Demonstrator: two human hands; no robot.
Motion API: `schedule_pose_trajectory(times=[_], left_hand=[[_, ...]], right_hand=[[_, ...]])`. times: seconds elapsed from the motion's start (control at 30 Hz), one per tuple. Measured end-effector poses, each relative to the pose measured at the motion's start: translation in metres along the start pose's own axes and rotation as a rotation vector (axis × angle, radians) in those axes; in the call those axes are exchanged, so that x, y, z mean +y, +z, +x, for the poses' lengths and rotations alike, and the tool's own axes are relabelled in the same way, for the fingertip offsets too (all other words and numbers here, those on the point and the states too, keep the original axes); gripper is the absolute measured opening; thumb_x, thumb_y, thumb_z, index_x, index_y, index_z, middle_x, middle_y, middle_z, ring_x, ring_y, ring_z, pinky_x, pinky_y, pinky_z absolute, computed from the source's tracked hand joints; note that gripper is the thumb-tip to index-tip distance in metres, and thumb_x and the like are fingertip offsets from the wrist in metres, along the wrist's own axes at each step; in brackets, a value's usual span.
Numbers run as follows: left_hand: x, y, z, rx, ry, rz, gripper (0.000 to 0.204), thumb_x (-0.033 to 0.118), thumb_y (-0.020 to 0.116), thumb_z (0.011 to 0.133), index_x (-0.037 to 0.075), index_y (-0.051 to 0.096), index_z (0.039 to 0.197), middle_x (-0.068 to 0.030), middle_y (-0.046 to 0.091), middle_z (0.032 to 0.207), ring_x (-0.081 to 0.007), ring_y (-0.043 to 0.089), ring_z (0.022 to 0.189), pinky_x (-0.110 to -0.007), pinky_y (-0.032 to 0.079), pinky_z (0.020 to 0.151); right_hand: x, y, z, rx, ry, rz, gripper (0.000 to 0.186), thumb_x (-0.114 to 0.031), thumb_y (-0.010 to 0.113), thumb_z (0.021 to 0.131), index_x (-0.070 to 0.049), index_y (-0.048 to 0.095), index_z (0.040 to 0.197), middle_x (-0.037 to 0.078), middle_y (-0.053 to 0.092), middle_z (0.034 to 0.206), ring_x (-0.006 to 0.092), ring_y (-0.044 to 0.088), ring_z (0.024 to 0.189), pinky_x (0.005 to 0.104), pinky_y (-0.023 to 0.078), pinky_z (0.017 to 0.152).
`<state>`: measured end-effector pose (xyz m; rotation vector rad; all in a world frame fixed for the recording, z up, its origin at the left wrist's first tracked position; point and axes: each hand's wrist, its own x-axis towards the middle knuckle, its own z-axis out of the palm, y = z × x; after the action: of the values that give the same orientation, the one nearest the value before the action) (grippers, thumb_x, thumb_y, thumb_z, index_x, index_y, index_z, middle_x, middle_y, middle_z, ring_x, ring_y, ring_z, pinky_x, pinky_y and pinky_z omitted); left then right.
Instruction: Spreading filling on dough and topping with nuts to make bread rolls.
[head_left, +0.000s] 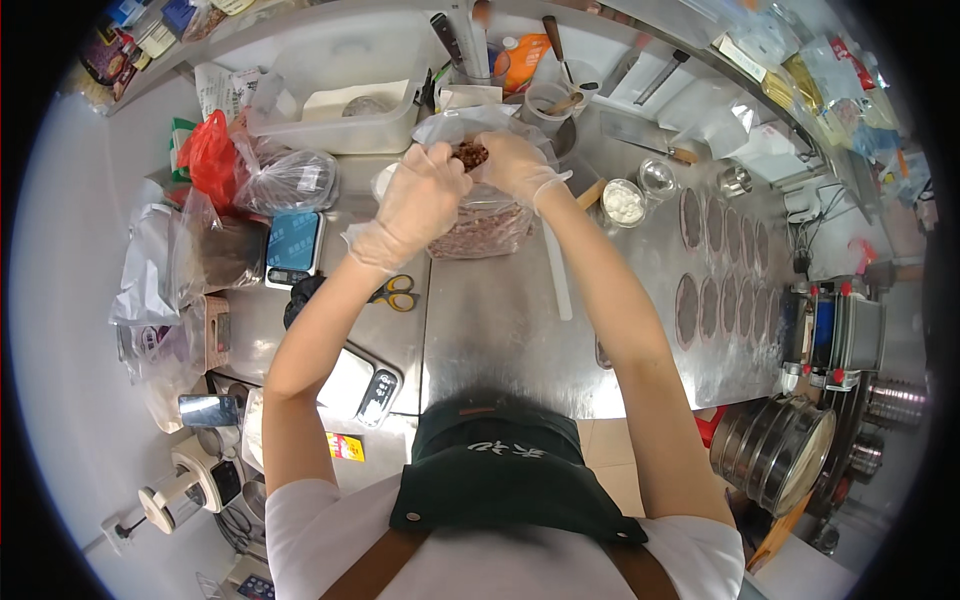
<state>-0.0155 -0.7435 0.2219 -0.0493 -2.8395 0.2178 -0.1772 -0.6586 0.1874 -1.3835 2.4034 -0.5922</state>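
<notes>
Both my hands wear clear plastic gloves and meet at the far middle of the steel table. My left hand [425, 195] is closed, fingers curled inward; what they pinch, if anything, is hidden. A dark brown, lumpy food clump [470, 155] shows between the hands, against the fingers of my right hand [515, 168], which is curled round it. Just below sits a clear plastic bag [483, 230] of pinkish-brown, crumbly-looking food. Behind the hands lies more clear plastic [450, 122]. A white flat strip [556, 270] lies beside the right forearm.
Rows of flat, dark oval pieces [708, 305] lie on the right. Nearby stand a bowl of white powder [624, 202] and a glass bowl [657, 178]. Yellow-handled scissors [400, 293], a blue-topped scale [294, 243] and a white scale [378, 395] are left. A plastic bin [335, 130] stands behind.
</notes>
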Motion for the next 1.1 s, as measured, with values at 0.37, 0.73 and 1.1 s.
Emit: schedule_pose_trajectory(times=[0.37,0.73,1.1], left_hand=[[-0.001,-0.012,0.006,0.462,-0.216,-0.278,0.03,-0.002,0.059,0.064,0.01,0.065,0.09,-0.0008,0.063,0.097,-0.0234,0.057,0.092,-0.036,0.051,0.073],[0.005,-0.002,-0.029,0.507,-0.516,-0.758,0.035,-0.014,0.046,0.07,0.005,0.065,0.092,-0.0091,0.065,0.102,-0.0264,0.063,0.093,-0.032,0.049,0.08],[0.039,-0.001,-0.037,0.54,-0.58,-0.867,0.034,-0.011,0.048,0.07,0.007,0.066,0.092,-0.0058,0.066,0.1,-0.0246,0.064,0.09,-0.033,0.051,0.078]], right_hand=[[0.013,0.004,0.029,-0.046,0.018,-0.025,0.03,-0.028,0.065,0.08,-0.012,0.067,0.106,0.013,0.067,0.098,0.03,0.065,0.09,0.0391,0.051,0.078],[0.006,-0.01,0.038,-0.095,0.402,0.876,0.019,-0.018,0.071,0.079,-0.002,0.067,0.09,0.002,0.063,0.075,0.0086,0.054,0.06,0.0217,0.044,0.05],[-0.002,-0.012,0.034,0.182,0.438,1.205,0.013,-0.012,0.068,0.082,-0.001,0.062,0.084,0.003,0.06,0.069,0.0095,0.05,0.049,0.0217,0.038,0.042]])
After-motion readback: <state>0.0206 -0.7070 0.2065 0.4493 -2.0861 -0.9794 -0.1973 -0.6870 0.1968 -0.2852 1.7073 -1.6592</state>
